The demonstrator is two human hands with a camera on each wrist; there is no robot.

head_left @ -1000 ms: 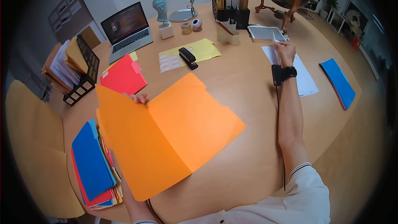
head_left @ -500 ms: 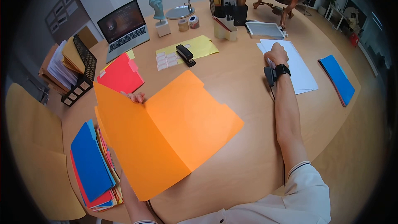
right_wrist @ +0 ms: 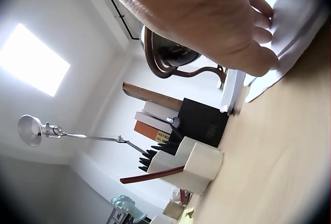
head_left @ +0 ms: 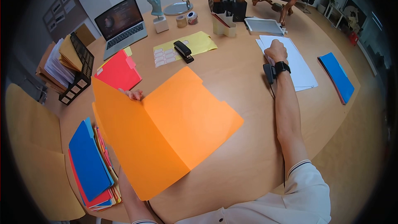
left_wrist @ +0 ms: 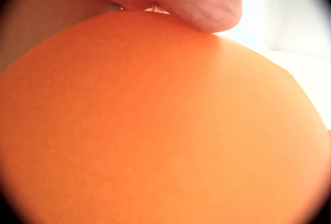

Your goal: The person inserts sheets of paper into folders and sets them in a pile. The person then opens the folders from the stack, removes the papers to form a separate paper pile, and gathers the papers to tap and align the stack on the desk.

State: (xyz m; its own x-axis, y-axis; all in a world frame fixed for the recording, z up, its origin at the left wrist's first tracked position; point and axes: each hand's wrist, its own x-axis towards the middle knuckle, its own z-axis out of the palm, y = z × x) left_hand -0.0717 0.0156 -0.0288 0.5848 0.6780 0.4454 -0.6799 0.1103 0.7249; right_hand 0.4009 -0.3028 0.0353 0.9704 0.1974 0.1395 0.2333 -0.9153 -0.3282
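My left hand (head_left: 133,94) holds an opened orange file folder (head_left: 190,120) by the upper edge near its fold, with the rest of that hand behind the raised flap. In the left wrist view the folder (left_wrist: 165,120) fills most of the picture, and part of the hand (left_wrist: 207,1) shows along its edge. Over on the right, my right hand (head_left: 277,51) grips white sheets of paper (head_left: 302,66) with curled fingers. The right wrist view has the fingertips at the paper (right_wrist: 295,22), whose near edge bends up off the table.
Stacked folders (head_left: 89,161) lie at the left, a red folder (head_left: 120,72) beyond. A stapler (head_left: 183,52) sits on a yellow folder (head_left: 203,43). Behind are a laptop (head_left: 124,29), pen holder (head_left: 224,25) and tray (head_left: 265,26). Blue folders (head_left: 336,76) lie right of the paper.
My right hand has come down and slightly left with the paper, which was lifted at its edge a second ago. The left hand and orange folder stay nearly still.
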